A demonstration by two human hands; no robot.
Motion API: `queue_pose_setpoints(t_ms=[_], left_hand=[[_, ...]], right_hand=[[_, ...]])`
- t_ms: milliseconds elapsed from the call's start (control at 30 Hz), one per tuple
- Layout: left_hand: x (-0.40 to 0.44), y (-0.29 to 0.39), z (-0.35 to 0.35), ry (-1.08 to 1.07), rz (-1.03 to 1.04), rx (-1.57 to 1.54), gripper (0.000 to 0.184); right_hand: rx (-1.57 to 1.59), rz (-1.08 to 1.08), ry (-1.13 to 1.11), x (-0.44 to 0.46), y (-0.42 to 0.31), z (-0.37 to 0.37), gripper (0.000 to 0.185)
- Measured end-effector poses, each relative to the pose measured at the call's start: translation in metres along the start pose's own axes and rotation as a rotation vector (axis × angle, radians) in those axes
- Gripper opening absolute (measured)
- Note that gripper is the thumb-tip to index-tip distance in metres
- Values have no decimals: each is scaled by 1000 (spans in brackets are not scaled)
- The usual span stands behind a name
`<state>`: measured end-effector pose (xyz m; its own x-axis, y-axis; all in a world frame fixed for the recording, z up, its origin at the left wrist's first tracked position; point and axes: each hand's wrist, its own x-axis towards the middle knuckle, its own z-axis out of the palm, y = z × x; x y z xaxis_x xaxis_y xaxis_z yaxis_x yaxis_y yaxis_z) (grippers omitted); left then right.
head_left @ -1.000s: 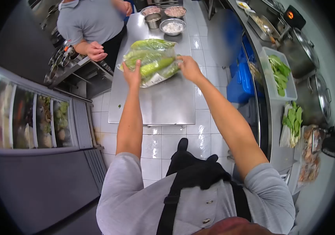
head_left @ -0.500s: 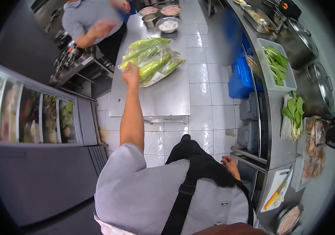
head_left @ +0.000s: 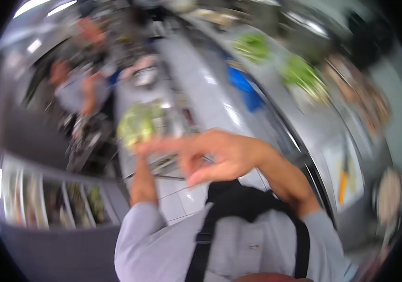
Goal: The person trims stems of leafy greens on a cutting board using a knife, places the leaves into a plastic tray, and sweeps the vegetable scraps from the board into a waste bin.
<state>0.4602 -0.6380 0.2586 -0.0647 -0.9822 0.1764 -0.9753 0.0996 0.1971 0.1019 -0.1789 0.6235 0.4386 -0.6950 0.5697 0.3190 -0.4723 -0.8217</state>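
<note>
We count one bag of green vegetables (head_left: 137, 123) just beyond the left hand (head_left: 140, 150), and, right of the right hand (head_left: 222, 155), two bunches of leafy greens (head_left: 252, 48) and one orange-handled knife (head_left: 343, 187). The right hand's thumb and forefinger stand wide apart; blur prevents our telling whether the left grips the bag, or reading any lettering.

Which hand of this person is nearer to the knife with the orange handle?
Right. The right hand is in mid-air, left of the orange-handled knife on the counter and apart from it. The left hand, partly hidden, is farther left, beside the green vegetables on the table.
</note>
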Motion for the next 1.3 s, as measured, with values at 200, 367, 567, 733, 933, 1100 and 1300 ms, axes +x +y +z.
queue_pose_setpoints(t_ms=[200,367,567,733,933,1100,1300], left_hand=[[-66,96,-39,615,-265,-104,74],[-170,245,-11,349,458,-516,53],[-328,438,-18,-338,819,-967,35],[-400,568,-47,-553,1112,-1024,33],[-376,692,-13,-396,1276,-1112,24],[-332,754,1,-269,1441,-739,28],[-315,774,14,-280,1767,-604,33]], right_hand=[[-260,636,687,-233,35,41,49],[-905,1018,1833,-483,16,125,28],[-1135,1311,1844,-650,18,138,29],[-1249,1350,1831,-635,27,126,31],[-1101,1493,1927,-543,-10,108,39],[-610,1184,2199,-526,-1,101,41],[-358,998,2323,-495,12,90,42]])
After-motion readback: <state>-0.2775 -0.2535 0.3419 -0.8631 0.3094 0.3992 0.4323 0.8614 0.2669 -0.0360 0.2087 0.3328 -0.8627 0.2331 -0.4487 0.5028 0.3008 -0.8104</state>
